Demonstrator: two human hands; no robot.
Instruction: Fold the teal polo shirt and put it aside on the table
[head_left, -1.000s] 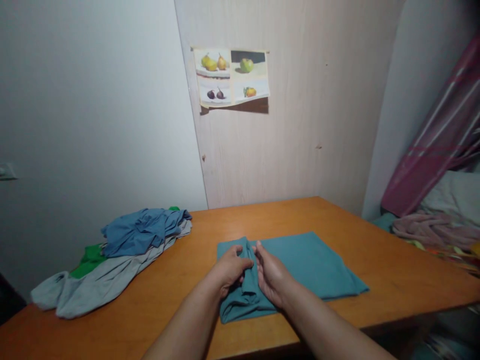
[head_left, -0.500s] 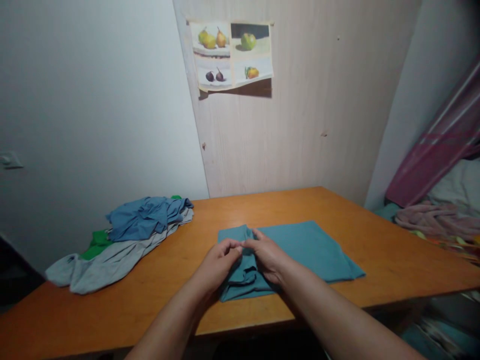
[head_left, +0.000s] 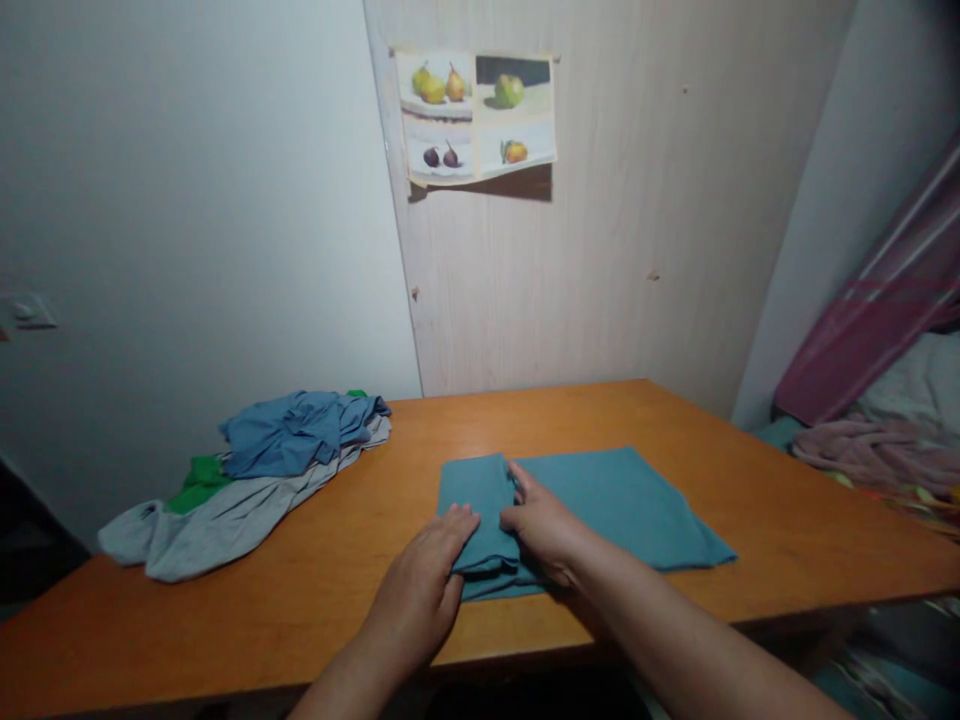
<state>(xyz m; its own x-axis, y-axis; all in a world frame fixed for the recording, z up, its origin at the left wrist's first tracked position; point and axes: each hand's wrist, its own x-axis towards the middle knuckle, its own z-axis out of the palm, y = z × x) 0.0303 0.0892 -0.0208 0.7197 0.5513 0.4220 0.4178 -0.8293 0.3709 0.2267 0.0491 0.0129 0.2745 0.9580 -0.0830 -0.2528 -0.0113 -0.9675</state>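
A teal garment [head_left: 607,500] lies on the table in front of me, its left part folded over into a smaller layered flap [head_left: 480,490]. My left hand [head_left: 427,565] rests on the flap's near left corner, fingers stretched out flat and together. At the flap's right edge, my right hand [head_left: 544,525] grips the cloth, with the thumb on top and the index finger along the edge; its other fingers are partly hidden. The right part of the garment is spread flat, with a pointed corner at the near right.
To the left on the orange wooden table [head_left: 337,620] lies a loose heap of clothes: a blue garment [head_left: 289,435], a grey one [head_left: 217,530] and a green one [head_left: 201,482]. A fruit picture sheet [head_left: 480,120] hangs on the wall. Pinkish fabric [head_left: 877,450] is piled beyond the right edge.
The bunched cloth at the left has been smoothed into a flat flap. My left hand has left its pinch and moved down to lie flat; my right hand stays at the flap's edge.
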